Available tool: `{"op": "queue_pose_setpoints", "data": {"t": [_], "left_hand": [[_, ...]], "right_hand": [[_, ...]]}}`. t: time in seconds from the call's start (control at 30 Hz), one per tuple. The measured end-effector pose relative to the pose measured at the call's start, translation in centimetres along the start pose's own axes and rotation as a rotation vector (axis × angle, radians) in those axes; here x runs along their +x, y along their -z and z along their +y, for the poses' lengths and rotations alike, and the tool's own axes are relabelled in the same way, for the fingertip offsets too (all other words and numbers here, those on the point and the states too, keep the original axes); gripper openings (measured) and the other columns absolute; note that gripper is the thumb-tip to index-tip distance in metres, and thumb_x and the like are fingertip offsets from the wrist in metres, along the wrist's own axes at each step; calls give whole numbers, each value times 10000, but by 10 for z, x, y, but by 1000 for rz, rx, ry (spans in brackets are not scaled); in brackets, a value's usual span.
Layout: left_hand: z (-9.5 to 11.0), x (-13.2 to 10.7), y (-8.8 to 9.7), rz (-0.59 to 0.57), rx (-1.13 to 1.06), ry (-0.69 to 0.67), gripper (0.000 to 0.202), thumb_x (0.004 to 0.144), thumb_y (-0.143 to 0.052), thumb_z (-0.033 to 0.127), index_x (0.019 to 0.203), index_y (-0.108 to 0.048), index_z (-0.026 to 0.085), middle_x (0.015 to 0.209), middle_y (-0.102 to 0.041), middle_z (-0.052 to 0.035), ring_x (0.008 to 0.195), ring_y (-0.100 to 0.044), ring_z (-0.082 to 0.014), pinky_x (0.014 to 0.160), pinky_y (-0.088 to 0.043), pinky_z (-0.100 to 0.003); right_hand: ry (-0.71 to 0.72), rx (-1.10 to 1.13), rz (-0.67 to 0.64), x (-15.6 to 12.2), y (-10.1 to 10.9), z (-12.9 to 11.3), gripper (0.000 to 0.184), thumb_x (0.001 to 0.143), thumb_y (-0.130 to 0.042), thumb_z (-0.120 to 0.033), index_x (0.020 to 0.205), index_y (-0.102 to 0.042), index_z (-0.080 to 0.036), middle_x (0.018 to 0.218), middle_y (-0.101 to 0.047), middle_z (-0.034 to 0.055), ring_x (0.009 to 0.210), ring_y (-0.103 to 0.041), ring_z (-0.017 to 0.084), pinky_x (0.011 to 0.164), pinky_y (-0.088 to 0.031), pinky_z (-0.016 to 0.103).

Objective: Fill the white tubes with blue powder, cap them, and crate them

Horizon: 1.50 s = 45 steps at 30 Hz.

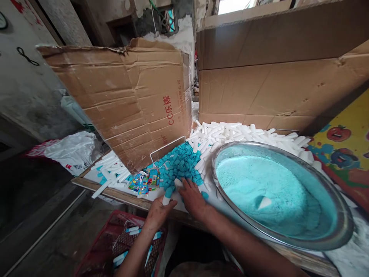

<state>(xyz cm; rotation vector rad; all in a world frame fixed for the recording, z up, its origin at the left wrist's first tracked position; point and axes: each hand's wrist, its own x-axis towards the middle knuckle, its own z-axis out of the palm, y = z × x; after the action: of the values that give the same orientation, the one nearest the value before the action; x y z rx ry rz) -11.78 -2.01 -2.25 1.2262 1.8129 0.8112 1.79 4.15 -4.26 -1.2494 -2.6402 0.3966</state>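
Observation:
My left hand (160, 211) is closed round a white tube with a blue cap (168, 192), held upright near the table edge. My right hand (193, 197) reaches over the heap of blue caps (180, 163), its fingers spread and touching them. Beside its fingertips is the rounded end of a white piece (178, 183); I cannot tell whether it is gripped. Several small colourful printed packets (145, 182) lie left of the caps. To the right, a large metal basin (288, 241) holds pale blue powder (259, 177), with a white piece (264, 202) half sunk in it.
White tubes (230, 132) are heaped behind the basin, and more tubes (111, 173) lie at the table's left end. Cardboard panels (132, 96) stand along the back. Below the table edge, a red crate (105, 234) contains capped tubes. A white plastic bag (75, 150) sits at left.

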Motion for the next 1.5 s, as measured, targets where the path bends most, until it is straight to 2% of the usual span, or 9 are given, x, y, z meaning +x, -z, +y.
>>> {"op": "queue_pose_setpoints", "data": {"t": [0.13, 0.3, 0.5, 0.67, 0.77, 0.9, 1.0, 1.23, 1.5], "left_hand": [[-4, 1, 1, 18, -54, 3, 240, 638, -535, 389, 528, -468, 187, 475, -379, 49, 534, -437, -141, 514, -339, -241], [2, 2, -1, 6, -57, -2, 198, 627, -556, 352, 550, -524, 173, 531, -481, 30, 580, -473, -149, 581, -369, -255], [-4, -3, 3, 50, -121, -13, 242, 606, -568, 409, 569, -522, 175, 495, -436, 39, 531, -429, -134, 523, -332, -243], [-7, -5, -1, 39, -223, 42, 310, 601, -588, 466, 672, -570, 165, 410, -351, 75, 420, -356, -99, 438, -259, -222], [1, -4, -9, -10, -399, 71, 375, 605, -596, 464, 823, -584, 160, 375, -314, 106, 342, -293, -73, 391, -213, -206], [14, -4, -21, -87, -559, 13, 369, 612, -622, 402, 880, -591, 150, 357, -327, 114, 316, -269, -58, 363, -197, -194], [19, -8, -30, -116, -576, -20, 325, 610, -637, 371, 835, -600, 140, 356, -349, 108, 320, -270, -54, 361, -202, -195], [16, -9, -35, -46, -464, -50, 282, 602, -653, 357, 783, -611, 146, 492, -516, 48, 469, -462, -105, 474, -346, -218], [-7, 4, -26, 97, -302, 6, 280, 598, -633, 377, 757, -643, 147, 627, -628, -3, 641, -574, -181, 611, -430, -271]], "right_hand": [[39, 48, 0, -24, 0, 12, 297, 766, -458, -39, 954, -648, -168, 1270, -488, 105, 1181, -379, 254, 978, -260, 380], [-236, 52, 106, 0, 19, 26, 272, 809, -402, -53, 938, -623, -145, 958, -603, 104, 913, -530, 206, 805, -376, 306], [-289, 113, 162, 39, 13, 19, 153, 771, -557, -202, 844, -644, -100, 953, -584, 170, 974, -495, 293, 848, -340, 409], [-250, 272, 194, 25, 13, 26, 168, 774, -522, -168, 879, -647, -131, 970, -608, 118, 988, -506, 239, 866, -354, 379], [-203, 585, 196, 4, 17, 27, 219, 780, -502, -211, 959, -626, -183, 959, -633, 42, 908, -554, 171, 809, -410, 309], [-258, 1379, 177, -24, 18, 22, 212, 674, -617, -315, 847, -650, -198, 819, -658, 5, 754, -575, 163, 730, -437, 304], [-315, 1520, 175, -38, 18, 19, 197, 607, -682, -310, 766, -649, -200, 731, -644, -17, 682, -561, 144, 704, -428, 291], [-193, 1368, 165, -46, 8, 17, 130, 674, -628, -275, 777, -600, -201, 791, -648, -3, 796, -588, 169, 765, -436, 314], [-238, 245, 146, -20, 15, 29, 259, 815, -416, -100, 977, -616, -132, 988, -591, 124, 961, -507, 233, 863, -366, 359]]}}
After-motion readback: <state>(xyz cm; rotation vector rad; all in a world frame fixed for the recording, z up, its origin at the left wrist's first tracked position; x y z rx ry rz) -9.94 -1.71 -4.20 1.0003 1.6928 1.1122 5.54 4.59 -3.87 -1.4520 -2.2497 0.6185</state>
